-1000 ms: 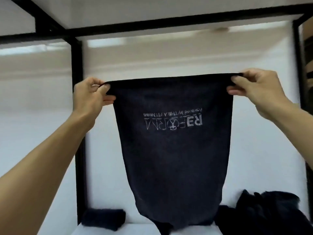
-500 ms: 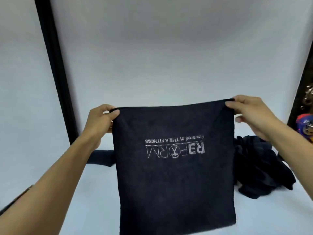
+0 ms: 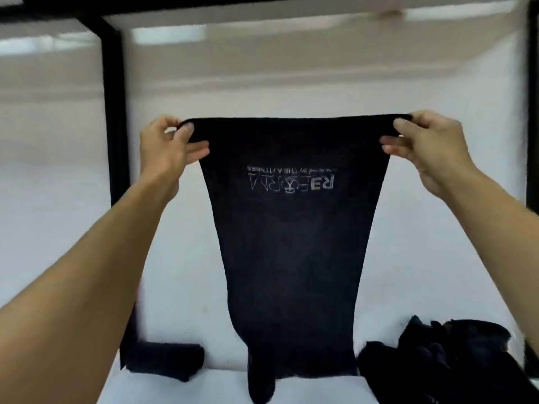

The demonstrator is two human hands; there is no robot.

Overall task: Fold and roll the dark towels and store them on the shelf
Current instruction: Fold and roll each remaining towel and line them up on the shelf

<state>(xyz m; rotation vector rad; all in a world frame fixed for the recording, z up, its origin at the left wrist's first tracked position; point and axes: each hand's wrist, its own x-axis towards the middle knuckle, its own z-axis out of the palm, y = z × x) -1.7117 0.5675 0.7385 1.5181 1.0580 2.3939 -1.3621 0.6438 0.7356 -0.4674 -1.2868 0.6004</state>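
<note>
Head view: the left hand (image 3: 164, 148) and right hand (image 3: 428, 147) each pinch a top corner of the dark towel (image 3: 291, 243), fingers (image 3: 198, 148) closed on the cloth – it hangs stretched between them, white logo upside down. Below the left fingers a rolled towel (image 3: 166, 360) lies on the white surface (image 3: 221, 383); below the right fingers, a heap of dark towels (image 3: 446, 357). A black frame post (image 3: 116, 126) stands just beyond the left hand.
</note>
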